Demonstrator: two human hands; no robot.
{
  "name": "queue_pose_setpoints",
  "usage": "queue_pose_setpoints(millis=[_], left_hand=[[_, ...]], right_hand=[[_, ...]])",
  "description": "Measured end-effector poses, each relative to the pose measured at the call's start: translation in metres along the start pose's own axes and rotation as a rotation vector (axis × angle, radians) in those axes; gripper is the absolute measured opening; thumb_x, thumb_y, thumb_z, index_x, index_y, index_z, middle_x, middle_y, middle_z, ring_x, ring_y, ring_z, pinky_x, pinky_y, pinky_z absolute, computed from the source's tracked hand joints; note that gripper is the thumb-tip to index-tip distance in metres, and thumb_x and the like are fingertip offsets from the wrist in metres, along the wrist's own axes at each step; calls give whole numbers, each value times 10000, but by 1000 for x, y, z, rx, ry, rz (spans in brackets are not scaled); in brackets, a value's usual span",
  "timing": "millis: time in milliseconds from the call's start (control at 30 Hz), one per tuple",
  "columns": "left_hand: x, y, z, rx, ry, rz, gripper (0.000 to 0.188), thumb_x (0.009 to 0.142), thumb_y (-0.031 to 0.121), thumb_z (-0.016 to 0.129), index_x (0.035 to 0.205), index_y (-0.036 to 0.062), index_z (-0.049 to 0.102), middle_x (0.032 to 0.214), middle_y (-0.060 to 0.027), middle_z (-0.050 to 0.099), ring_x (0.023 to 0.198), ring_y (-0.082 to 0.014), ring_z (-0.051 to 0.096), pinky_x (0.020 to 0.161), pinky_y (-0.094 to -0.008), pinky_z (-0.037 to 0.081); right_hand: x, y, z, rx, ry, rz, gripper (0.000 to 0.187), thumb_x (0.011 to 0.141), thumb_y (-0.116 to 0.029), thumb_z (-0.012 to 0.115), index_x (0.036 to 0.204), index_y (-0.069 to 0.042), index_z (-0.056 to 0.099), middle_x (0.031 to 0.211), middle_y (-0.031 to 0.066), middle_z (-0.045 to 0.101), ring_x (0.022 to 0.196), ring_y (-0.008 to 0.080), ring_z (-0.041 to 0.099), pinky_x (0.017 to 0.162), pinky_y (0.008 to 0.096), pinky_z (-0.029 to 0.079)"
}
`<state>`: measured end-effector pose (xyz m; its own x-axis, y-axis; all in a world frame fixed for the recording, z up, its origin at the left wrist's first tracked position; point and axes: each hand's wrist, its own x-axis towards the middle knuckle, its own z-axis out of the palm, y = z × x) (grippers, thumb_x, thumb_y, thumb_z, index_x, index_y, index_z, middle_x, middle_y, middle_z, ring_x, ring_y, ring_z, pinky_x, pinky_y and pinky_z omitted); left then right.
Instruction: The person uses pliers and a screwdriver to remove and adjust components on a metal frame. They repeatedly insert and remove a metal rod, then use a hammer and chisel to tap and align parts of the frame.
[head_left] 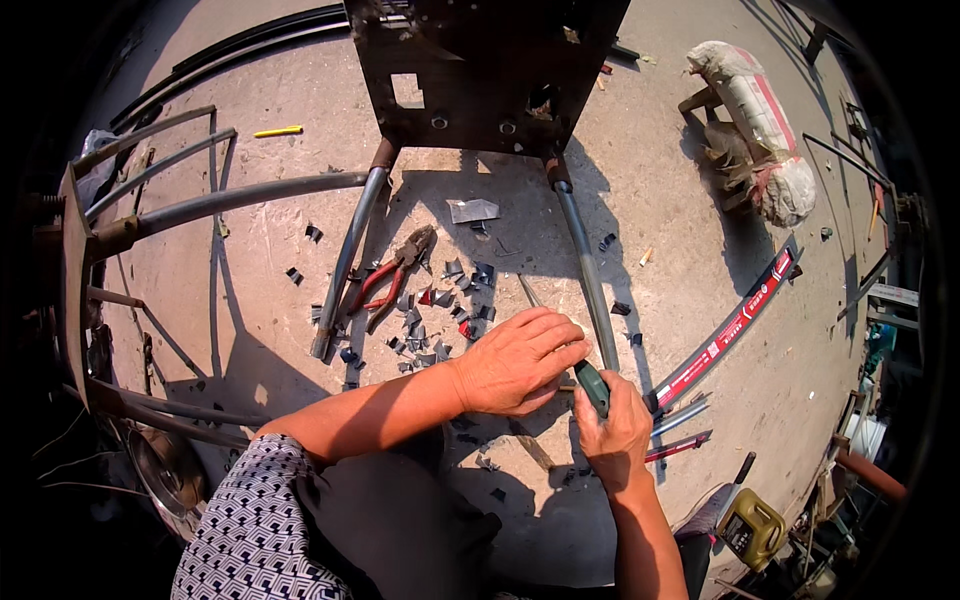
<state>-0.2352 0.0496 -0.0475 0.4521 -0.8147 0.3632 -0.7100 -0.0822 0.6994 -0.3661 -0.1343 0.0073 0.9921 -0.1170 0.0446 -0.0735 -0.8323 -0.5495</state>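
Note:
My right hand (615,430) is closed around the green handle (592,388) of a hand tool. Just left of it, my left hand (520,362) is bent over, fingers curled together; whatever they grip is hidden under them. A thin pointed metal tip (529,290) sticks out beyond the left fingers, roughly in line with the handle. On the ground ahead lie red-handled pliers (385,280), jaws pointing away. Many small dark curved scraps (415,325), a few of them red, are scattered between the pliers and my left hand.
A dark metal plate frame (480,80) stands ahead on two tubular legs (585,265). Bent tubes (250,195) reach in from the left. To the right lie a red-and-black strip (725,335), a white wrapped bundle (755,120) on a support, and an olive jug (752,530).

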Motion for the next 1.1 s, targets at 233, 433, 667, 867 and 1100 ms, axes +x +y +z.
queue_pose_setpoints(millis=[233,433,667,867,1100], left_hand=[[3,0,-4,-262,175,-81,544,820,179,761,1295,-13,580,1056,-195,609,1002,-403,608,889,-467,510],[-4,-22,-62,-477,569,-502,201,986,15,622,1187,26,614,894,26,592,768,-35,524,668,-237,435],[-22,-58,-127,-18,251,-1248,205,928,204,721,978,9,681,766,-88,666,687,-191,640,660,-369,511],[-94,-97,-91,564,-168,-1185,216,879,122,662,1030,-27,619,927,-303,727,895,-484,716,792,-564,568],[-105,-105,-83,671,-115,-1159,283,901,220,691,1028,-12,590,961,-282,727,893,-478,717,776,-556,569]], right_hand=[[24,-53,13,148,151,-73,442,845,-65,835,1218,46,625,991,198,679,850,363,691,771,411,573],[24,-61,28,231,7,-85,375,867,10,757,1215,52,627,996,199,672,869,341,681,768,407,572],[8,-46,43,246,-126,-130,203,890,4,713,1089,20,672,965,180,680,871,364,680,770,428,563],[0,-34,43,255,-212,-41,184,906,-21,707,1088,-4,681,964,169,682,885,370,678,772,437,561],[6,-34,42,265,-270,35,146,958,-79,675,1090,-18,693,984,168,692,920,370,685,798,449,563]])
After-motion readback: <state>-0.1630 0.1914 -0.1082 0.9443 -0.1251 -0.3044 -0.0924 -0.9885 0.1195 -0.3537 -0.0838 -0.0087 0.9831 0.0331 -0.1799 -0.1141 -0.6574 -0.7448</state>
